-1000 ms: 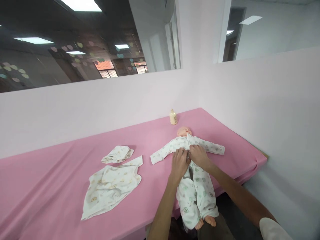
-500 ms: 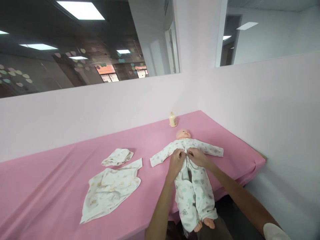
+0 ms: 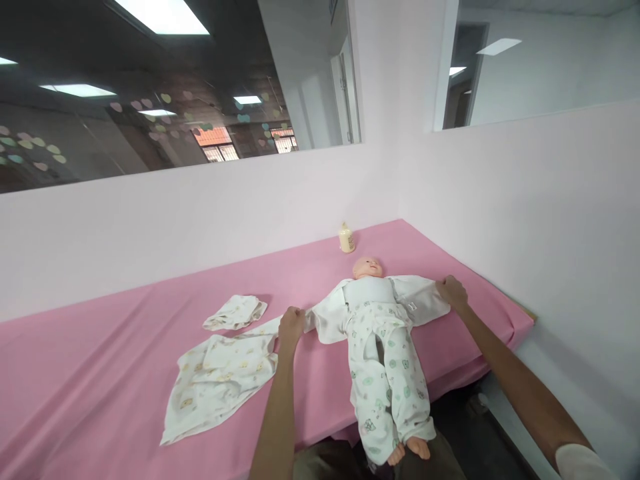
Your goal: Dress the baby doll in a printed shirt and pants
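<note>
A baby doll [image 3: 369, 268] lies face up on the pink table cover [image 3: 125, 347], feet hanging over the near edge. It wears printed white trousers [image 3: 387, 373]. Its white top [image 3: 330, 320] is spread open to both sides, showing the doll's pale torso. My left hand [image 3: 291, 325] is closed on the top's left flap beside the doll. My right hand [image 3: 453, 291] is closed on the right flap, near the table's right edge.
A loose white printed garment [image 3: 220, 380] lies left of the doll, with a small folded piece [image 3: 235, 312] behind it. A small cream bottle [image 3: 346, 239] stands by the back wall. Pale walls close the table at the back and right.
Both hands were together at the doll's chest, on the front of the closed top. They have since moved apart sideways, pulling the top open to each side.
</note>
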The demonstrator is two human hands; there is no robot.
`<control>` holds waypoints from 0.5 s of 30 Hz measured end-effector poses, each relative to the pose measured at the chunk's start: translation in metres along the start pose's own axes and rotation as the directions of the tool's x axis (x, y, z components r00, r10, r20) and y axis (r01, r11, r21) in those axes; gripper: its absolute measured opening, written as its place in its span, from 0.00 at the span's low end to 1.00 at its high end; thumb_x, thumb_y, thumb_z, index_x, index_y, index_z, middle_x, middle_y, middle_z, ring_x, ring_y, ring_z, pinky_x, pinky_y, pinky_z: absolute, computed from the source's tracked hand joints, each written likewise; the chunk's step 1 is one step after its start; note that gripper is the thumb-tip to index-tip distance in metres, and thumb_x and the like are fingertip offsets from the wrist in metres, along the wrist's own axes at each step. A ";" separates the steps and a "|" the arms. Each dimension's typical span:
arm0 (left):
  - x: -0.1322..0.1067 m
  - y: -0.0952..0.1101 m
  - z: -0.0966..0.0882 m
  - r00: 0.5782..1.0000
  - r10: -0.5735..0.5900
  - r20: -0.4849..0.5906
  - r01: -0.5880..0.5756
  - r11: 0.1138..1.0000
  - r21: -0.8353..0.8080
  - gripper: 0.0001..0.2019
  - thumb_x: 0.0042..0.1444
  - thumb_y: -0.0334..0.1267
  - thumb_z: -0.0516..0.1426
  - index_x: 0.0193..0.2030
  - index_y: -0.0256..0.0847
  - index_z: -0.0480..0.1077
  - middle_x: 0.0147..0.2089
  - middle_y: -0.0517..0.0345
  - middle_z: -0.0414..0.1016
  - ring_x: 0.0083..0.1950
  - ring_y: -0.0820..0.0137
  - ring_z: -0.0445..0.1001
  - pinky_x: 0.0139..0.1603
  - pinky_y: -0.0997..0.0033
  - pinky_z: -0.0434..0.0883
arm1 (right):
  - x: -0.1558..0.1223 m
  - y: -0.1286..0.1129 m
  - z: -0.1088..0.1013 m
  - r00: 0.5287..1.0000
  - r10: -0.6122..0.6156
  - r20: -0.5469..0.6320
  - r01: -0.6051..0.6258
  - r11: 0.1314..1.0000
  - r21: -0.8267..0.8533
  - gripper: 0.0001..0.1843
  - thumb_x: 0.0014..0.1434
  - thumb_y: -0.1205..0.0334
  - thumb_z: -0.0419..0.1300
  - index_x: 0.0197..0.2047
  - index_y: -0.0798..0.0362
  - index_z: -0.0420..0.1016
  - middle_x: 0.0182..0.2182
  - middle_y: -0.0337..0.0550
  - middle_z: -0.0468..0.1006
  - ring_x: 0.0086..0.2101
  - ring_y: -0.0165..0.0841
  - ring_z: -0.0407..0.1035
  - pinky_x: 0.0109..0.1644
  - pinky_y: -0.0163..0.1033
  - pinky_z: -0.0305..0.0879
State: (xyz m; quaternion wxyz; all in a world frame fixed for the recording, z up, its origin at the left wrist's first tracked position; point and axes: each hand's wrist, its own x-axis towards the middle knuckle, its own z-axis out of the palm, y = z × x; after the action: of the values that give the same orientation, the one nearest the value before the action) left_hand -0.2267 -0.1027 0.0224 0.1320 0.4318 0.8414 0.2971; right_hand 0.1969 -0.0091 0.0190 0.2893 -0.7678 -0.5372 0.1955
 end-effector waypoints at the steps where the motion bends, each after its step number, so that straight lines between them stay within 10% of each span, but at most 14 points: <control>1: 0.002 0.001 0.005 0.999 0.038 0.019 -0.038 0.999 -0.031 0.08 0.58 0.40 0.50 0.37 0.41 0.69 0.42 0.46 0.77 0.44 0.57 0.75 0.42 0.63 0.67 | -0.003 -0.004 0.006 0.999 -0.038 -0.027 0.038 0.999 -0.027 0.11 0.56 0.64 0.52 0.39 0.59 0.70 0.39 0.59 0.75 0.38 0.45 0.68 0.41 0.46 0.61; 4: 0.005 0.018 0.025 0.969 0.233 0.082 -0.223 0.968 -0.117 0.17 0.59 0.46 0.53 0.52 0.41 0.66 0.52 0.48 0.75 0.51 0.63 0.74 0.49 0.67 0.67 | -0.024 -0.039 0.030 0.941 -0.322 -0.100 0.311 0.944 -0.114 0.17 0.60 0.64 0.51 0.50 0.62 0.70 0.51 0.61 0.71 0.50 0.47 0.65 0.54 0.48 0.57; 8: 0.006 0.050 0.049 0.906 0.407 0.111 -0.420 0.897 0.136 0.17 0.61 0.49 0.52 0.51 0.41 0.68 0.51 0.48 0.74 0.55 0.58 0.70 0.55 0.60 0.62 | -0.062 -0.110 0.064 0.690 -0.708 0.151 0.724 0.677 -0.133 0.18 0.62 0.62 0.52 0.53 0.58 0.70 0.50 0.54 0.73 0.53 0.41 0.64 0.59 0.44 0.55; 11: 0.005 0.065 0.059 0.909 0.413 0.044 -0.404 0.854 0.327 0.14 0.65 0.39 0.46 0.43 0.39 0.70 0.46 0.47 0.75 0.52 0.59 0.71 0.51 0.63 0.62 | -0.081 -0.154 0.088 0.476 -0.758 0.447 0.875 0.458 -0.155 0.18 0.60 0.60 0.57 0.52 0.57 0.71 0.53 0.52 0.73 0.54 0.40 0.64 0.59 0.41 0.57; 15: 0.004 0.064 0.063 0.932 0.362 0.001 -0.334 0.860 0.386 0.16 0.67 0.36 0.41 0.41 0.37 0.69 0.43 0.46 0.76 0.48 0.61 0.73 0.46 0.66 0.63 | -0.085 -0.184 0.118 0.405 -0.717 0.568 0.910 0.375 -0.177 0.19 0.54 0.66 0.61 0.50 0.56 0.73 0.51 0.52 0.75 0.52 0.42 0.67 0.56 0.42 0.60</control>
State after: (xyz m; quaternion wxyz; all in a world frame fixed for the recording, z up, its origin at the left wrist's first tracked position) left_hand -0.1576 -0.0463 0.0122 -0.0399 0.5829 0.7951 0.1626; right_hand -0.0357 -0.0140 0.0493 0.0395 -0.3743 -0.9256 0.0390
